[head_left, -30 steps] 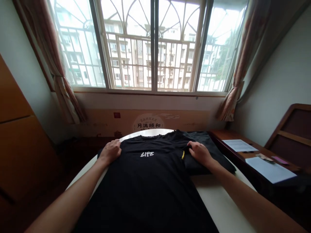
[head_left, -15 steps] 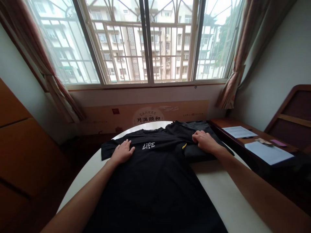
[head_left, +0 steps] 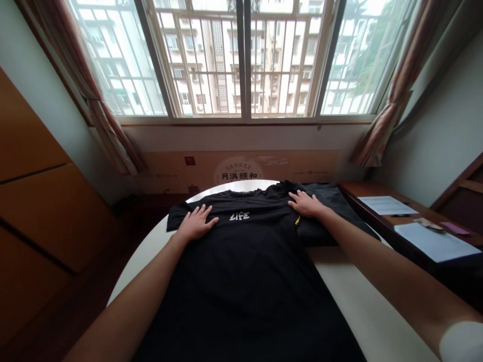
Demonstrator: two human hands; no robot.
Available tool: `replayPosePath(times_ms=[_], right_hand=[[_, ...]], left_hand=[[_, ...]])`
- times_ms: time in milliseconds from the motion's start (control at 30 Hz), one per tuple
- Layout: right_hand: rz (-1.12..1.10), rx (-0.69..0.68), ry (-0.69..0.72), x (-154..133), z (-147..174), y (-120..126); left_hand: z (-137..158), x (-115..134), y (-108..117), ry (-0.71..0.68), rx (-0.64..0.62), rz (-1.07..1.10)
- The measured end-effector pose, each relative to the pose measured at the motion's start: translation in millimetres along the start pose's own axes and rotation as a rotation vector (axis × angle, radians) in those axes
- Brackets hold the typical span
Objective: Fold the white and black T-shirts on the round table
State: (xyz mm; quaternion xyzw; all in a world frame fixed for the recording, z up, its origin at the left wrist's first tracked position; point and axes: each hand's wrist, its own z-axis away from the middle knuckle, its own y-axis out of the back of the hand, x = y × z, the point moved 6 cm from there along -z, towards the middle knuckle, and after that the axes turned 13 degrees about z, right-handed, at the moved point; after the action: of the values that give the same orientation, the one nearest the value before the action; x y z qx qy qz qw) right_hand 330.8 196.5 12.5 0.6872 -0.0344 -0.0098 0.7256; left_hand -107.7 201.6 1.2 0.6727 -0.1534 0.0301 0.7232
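Observation:
A black T-shirt [head_left: 241, 281] lies spread out on a white round table [head_left: 345, 281], its neckline toward the window and a white print near the chest. My left hand [head_left: 198, 222] rests flat on the shirt by the left sleeve, fingers spread. On the sleeve at the right, my right hand [head_left: 305, 203] lies with fingers stretched out. Beneath that sleeve and forearm is a folded black cloth item [head_left: 320, 232], partly covered. A small yellow tag [head_left: 298, 220] shows beside it, below my right hand.
To the right stands a brown wooden desk [head_left: 377, 188] with paper sheets [head_left: 433, 241] and a pink slip [head_left: 455, 228]. A printed cardboard panel [head_left: 166, 161] leans under the barred window. An orange-brown cabinet [head_left: 33, 216] is at the left, with curtains [head_left: 101, 113] beside the window.
My right hand has uncurled from a bent grip and now lies flat, a little closer to the shirt's collar. My left hand stays on the shirt. The view has shifted slightly.

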Motion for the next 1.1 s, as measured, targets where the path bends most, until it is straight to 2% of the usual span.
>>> replayPosePath(times_ms=[100, 233, 333, 433, 600, 767, 933, 1100], right_hand=[[-0.005, 0.034, -0.142, 30, -7, 4], [-0.087, 0.176, -0.271, 56, -7, 18], [-0.197, 0.250, -0.260, 59, -11, 30], [-0.289, 0.302, -0.214, 48, -19, 49], [-0.525, 0.364, -0.102, -2, -30, 87], [-0.777, 0.179, 0.083, -90, -42, 102], [-0.900, 0.063, 0.137, -168, -56, 88], [-0.908, 0.010, 0.147, -201, -59, 55]], left_hand=[[2, -3, 1, -0.019, 0.003, 0.020], [4, -4, 2, -0.021, 0.024, 0.044], [5, -3, 1, -0.026, 0.042, 0.048], [6, -3, 2, -0.029, 0.066, 0.052], [7, -5, 0, -0.032, 0.074, 0.067], [6, -6, -3, -0.045, 0.065, 0.076], [8, -7, -7, -0.054, 0.062, 0.081], [11, -6, -7, -0.051, 0.047, 0.095]])
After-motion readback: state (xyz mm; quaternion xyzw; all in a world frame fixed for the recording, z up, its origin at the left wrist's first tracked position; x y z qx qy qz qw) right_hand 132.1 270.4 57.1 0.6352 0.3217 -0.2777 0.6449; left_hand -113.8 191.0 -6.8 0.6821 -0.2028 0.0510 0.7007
